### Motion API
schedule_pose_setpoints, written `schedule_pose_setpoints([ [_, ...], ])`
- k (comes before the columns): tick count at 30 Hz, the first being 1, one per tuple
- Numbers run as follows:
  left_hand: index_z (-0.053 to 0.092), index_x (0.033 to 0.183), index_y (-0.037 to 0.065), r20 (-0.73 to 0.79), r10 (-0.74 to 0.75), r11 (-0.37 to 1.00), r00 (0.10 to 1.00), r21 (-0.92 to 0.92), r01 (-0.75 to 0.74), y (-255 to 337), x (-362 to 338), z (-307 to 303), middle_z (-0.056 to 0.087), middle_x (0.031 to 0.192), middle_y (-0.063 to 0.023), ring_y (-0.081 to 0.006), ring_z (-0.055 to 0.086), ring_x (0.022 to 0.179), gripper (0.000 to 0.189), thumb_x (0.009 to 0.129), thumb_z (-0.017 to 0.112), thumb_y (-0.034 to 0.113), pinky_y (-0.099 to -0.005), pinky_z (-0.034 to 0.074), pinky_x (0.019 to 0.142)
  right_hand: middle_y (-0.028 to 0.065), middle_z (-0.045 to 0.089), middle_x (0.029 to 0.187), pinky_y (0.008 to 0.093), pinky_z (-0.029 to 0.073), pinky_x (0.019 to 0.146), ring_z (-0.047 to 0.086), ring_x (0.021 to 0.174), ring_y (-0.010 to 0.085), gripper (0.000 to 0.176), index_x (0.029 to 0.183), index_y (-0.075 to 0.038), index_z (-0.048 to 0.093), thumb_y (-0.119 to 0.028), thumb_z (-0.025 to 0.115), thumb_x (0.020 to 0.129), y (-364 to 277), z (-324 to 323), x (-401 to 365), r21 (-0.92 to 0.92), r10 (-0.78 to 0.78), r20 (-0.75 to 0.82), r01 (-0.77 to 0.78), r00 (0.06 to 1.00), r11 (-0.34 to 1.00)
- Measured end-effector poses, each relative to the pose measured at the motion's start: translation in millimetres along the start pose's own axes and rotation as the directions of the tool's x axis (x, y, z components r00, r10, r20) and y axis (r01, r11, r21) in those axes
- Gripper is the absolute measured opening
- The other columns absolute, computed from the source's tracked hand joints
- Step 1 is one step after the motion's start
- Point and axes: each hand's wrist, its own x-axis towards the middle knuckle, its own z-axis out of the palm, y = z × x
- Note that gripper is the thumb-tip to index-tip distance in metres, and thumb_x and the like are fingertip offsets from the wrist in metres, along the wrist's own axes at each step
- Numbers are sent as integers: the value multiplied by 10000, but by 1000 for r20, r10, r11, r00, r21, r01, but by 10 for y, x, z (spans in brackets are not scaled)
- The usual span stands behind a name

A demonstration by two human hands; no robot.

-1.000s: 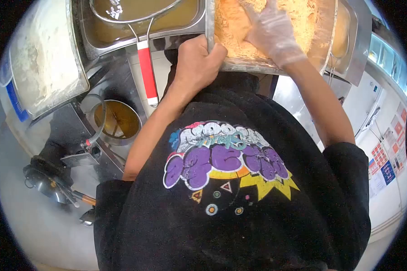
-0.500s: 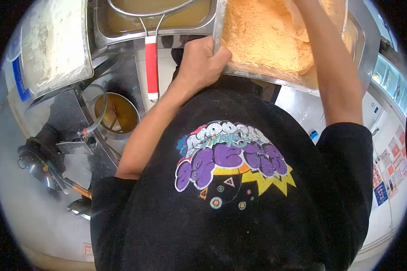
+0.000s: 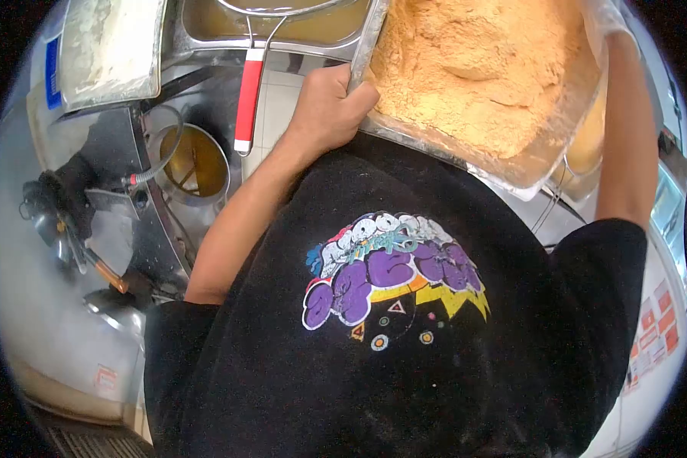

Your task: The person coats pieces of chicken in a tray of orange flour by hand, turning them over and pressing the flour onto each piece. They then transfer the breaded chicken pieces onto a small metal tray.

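**A:** What did the left hand [image 3: 324, 107] have hold of?

**B:** It was bare and clenched on the near left edge of the metal tray [image 3: 466, 164], with the fingers wrapped tight on the rim.

**A:** And the tray?

**B:** It was rectangular, of thin shiny steel with dust along the rim, and sat just in front of the chest. It was heaped with orange powder [image 3: 473, 69] that looked dry, coarse and clumpy, its surface dented and ridged.

**A:** The right hand [image 3: 607, 17]?

**B:** Only a scrap of it showed, at the tray's far right side, inside a clear, crinkled plastic glove. The picture's edge cut it off, so I couldn't tell whether it gripped or lay open.

**A:** What lay around them?

**B:** Just left of the left hand was a skimmer [image 3: 248, 95] with a smooth red and white handle. Its wire hoop rested over a steel pan [image 3: 198, 47] of brown liquid. Further left sat a flour tray [image 3: 111, 46], pale and caked. Below that stood a round pot [image 3: 191, 164] holding amber liquid. Nearest the camera was a black T-shirt [image 3: 389, 267] with a purple and yellow cartoon print.
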Motion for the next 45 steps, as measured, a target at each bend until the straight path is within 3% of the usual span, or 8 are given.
schedule_pose_setpoints([
  [17, 653, 767, -71, 64, 32, 998, 997, 53, -36, -15, 85, -49, 595, 609, -198, -208, 581, 577, 334, 867, 614, 246, -409, 498, 598, 203, 689, 1244, 420, 485, 1037, 621, 1222, 292, 749, 1416, -40, 558, -368, 842, 806, -185, 797, -1012, 130, 106, 376, -166, 920, 977],
  [21, 657, 759, -65, 69, 84, 996, 994, 29, -86, 4, 74, -70, 611, 636, -239, -274, 608, 568, 319, 854, 619, 237, -425, 503, 605, 214, 698, 1220, 422, 501, 1011, 633, 1203, 289, 776, 1409, -33, 552, -393, 850, 789, -493, 1295, -1517, -285, 49, 117, -13, 992, 958],
  [23, 662, 764, -63, 90, 83, 996, 992, 35, -86, -17, 98, -68, 621, 652, -255, -306, 622, 571, 316, 852, 621, 237, -433, 507, 611, 234, 707, 1173, 438, 530, 971, 648, 1173, 301, 856, 1440, -20, 516, -391, 864, 751, -479, 1602, -1691, -756, -185, -6, 116, 983, 644],
  [33, 718, 940, -58, 143, 85, 996, 986, -17, -83, -216, 154, -87, 700, 721, -158, -127, 629, 687, 285, 862, 654, 209, -343, 531, 665, 265, 663, 1263, 479, 515, 1001, 648, 1172, 344, 835, 1501, -54, 480, -320, 822, 787, -349, 1661, -630, -791, 21, -77, -74, 997, 607],
  [35, 687, 866, -80, 161, 68, 994, 985, -92, -54, -85, 125, -107, 648, 782, -317, -462, 682, 738, 333, 816, 673, 249, -465, 542, 680, 263, 664, 1261, 477, 515, 1000, 648, 1170, 345, 824, 1495, -58, 487, -323, 819, 789, -273, 1444, -341, -775, 65, -84, -106, 994, 623],
  [40, 672, 854, -93, 146, 100, 990, 984, -118, -84, -252, 93, -32, 636, 688, -273, -295, 659, 598, 321, 835, 667, 227, -415, 523, 615, 257, 668, 1257, 472, 517, 998, 649, 1166, 346, 798, 1482, -68, 504, -330, 812, 794, -395, 1190, -186, -706, 142, -74, -152, 987, 691],
  [42, 716, 934, -78, 181, 28, 991, 983, -133, -3, -129, 75, -64, 690, 750, -20, -78, 590, 706, 219, 895, 624, 117, -307, 507, 622, 255, 670, 1255, 469, 517, 997, 649, 1165, 346, 788, 1477, -72, 511, -334, 809, 796, -465, 1166, -427, -694, 125, -43, -120, 991, 710],
  [45, 697, 869, -79, 141, -2, 994, 990, -111, 18, -28, 88, -13, 616, 616, -110, -85, 558, 627, 277, 864, 653, 195, -337, 495, 577, 251, 672, 1253, 466, 518, 996, 649, 1162, 347, 772, 1469, -78, 522, -338, 805, 799, -498, 1012, -931, -678, 82, 63, -17, 995, 734],
])
